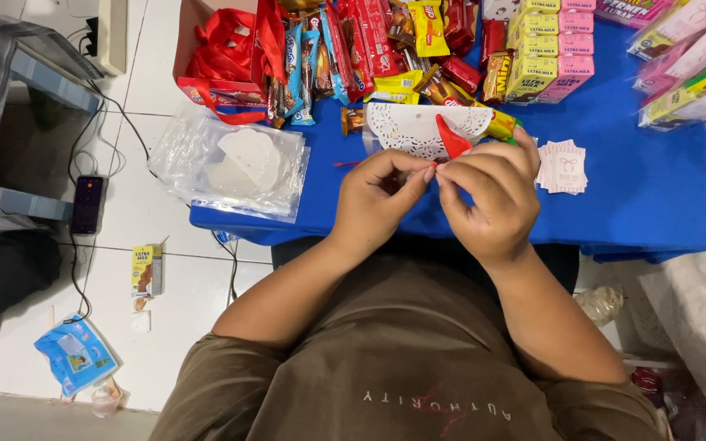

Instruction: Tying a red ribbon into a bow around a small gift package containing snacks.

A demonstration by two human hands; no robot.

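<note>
Seen from the head camera, a person seated at a blue table (631, 196) works a red ribbon (453, 139) with both hands just above the table's near edge. The left hand (377, 200) is closed to a pinch, thumb and forefinger tips meeting on a thin strand of the ribbon; the right hand (492, 196) is curled nearly shut, its fingertips gripping the same strand where the two hands touch. A short red tail pokes out at nine o'clock from the left hand.

The ribbon's broader loop rises from the pinch toward twelve o'clock, tilted a little toward eleven, so its long axis runs roughly away from the person, up against a white lace doily (422, 126) wrapped round a bundle of snacks. That bundle lies across the table, its long axis nine to three o'clock, directly beyond the knuckles.

By the look of it, the step in hand is tying or tightening the ribbon; the next move seems to call for a steady pull of the two ends apart without letting the loop slip.

At ten o'clock from the hands lies a clear bag of doilies (234, 163) overhanging the table edge. Wrapped snacks (353, 49) and small milk cartons (533, 57) crowd twelve o'clock; a stack of pink tags (564, 167) sits at three.
</note>
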